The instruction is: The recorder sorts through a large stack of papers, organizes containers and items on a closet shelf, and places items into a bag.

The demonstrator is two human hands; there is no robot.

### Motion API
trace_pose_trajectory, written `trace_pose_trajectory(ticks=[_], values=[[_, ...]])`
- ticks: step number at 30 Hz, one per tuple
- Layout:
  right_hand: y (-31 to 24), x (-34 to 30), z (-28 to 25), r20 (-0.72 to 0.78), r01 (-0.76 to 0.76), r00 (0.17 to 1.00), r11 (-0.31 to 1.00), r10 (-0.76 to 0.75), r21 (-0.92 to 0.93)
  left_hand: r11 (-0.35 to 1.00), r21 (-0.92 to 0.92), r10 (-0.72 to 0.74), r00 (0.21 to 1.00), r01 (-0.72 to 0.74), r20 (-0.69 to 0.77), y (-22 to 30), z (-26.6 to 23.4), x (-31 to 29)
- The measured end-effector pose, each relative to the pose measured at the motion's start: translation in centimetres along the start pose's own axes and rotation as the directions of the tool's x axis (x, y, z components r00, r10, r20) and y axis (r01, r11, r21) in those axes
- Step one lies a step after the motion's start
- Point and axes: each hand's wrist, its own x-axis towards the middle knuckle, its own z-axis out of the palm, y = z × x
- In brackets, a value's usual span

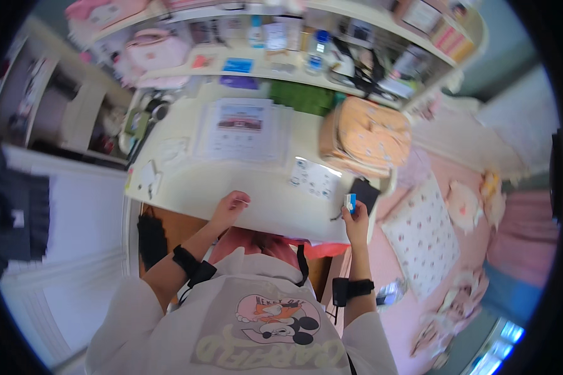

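The white desk (187,181) is big. A flat black thing (367,192) lies by its near right corner. The left hand (231,203) curls over the near edge; I can't tell if it pinches anything. The right hand (356,219) pinches a little blue-and-white block (349,202), well apart from the left.

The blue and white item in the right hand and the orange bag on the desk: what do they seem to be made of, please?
Blue and white item: perhaps rubber or card, by its boxy shape; too small and blurred to tell its finish. Orange bag: probably matte fabric, by its soft bulges without shine.
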Motion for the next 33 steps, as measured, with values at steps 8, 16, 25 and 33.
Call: trace_pose_trajectory(ticks=[8,16,25,33], values=[[-8.4,-2.4,10.7,0.461,0.303,0.844,0.953,-0.274,0.011,0.995,-0.098,-0.037,0.996,0.029,-0.075,-0.1,-1.2,-4.4],[-12.2,-5.6,17.5,0.705,0.318,0.677,0.948,-0.213,-0.018,0.990,-0.141,-0.056,0.978,0.028,-0.202,-0.8,-5.4,-8.8],[-13.3,-6.3,23.2,0.697,0.403,0.669,0.914,-0.257,-0.050,0.988,-0.047,-0.154,0.964,0.147,-0.216,-2.8,-15.0,-11.6],[-13.6,-9.7,31.1,0.593,0.296,0.798,0.927,-0.107,-0.232,0.952,0.077,-0.280,0.945,0.296,-0.169,-6.4,-28.4,-7.4]])
